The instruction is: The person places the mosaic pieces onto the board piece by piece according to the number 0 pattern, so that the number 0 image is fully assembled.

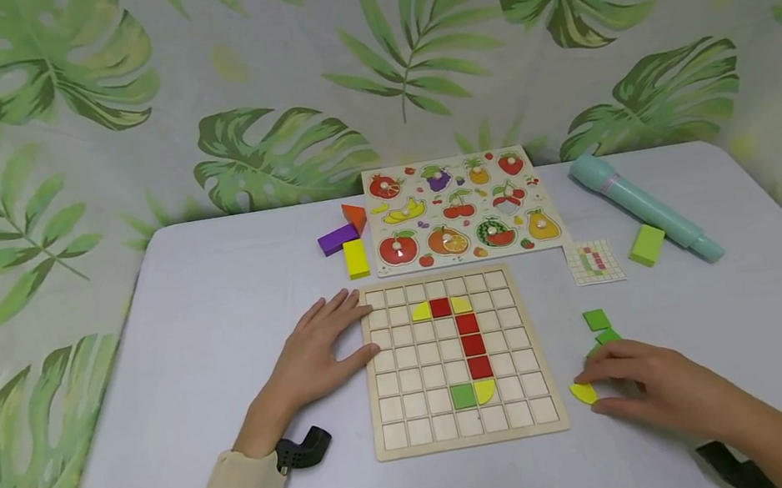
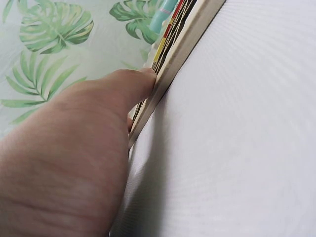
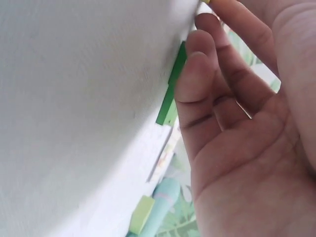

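A wooden grid board [image 1: 404, 436] lies mid-table with red, yellow and green tiles set in its squares. My left hand [image 1: 317, 356] lies flat on the table, its fingertips against the board's left edge [image 2: 182, 44]. My right hand [image 1: 586, 392] rests to the right of the board, with thumb and forefinger pinching a yellow curved tile [image 1: 584, 393] on the table. Two green tiles [image 1: 596, 319] lie just beyond its fingers. In the right wrist view a green tile [image 3: 170, 94] shows past the loosely bent fingers [image 3: 197, 74].
Behind the grid board lies a fruit peg puzzle [image 1: 461, 208], with purple, orange and yellow blocks [image 1: 355, 258] to its left. At the back right are a small pattern card [image 1: 594, 261], a light green block [image 1: 646, 244] and a teal cylinder [image 1: 643, 206]. A leaf-print curtain hangs behind.
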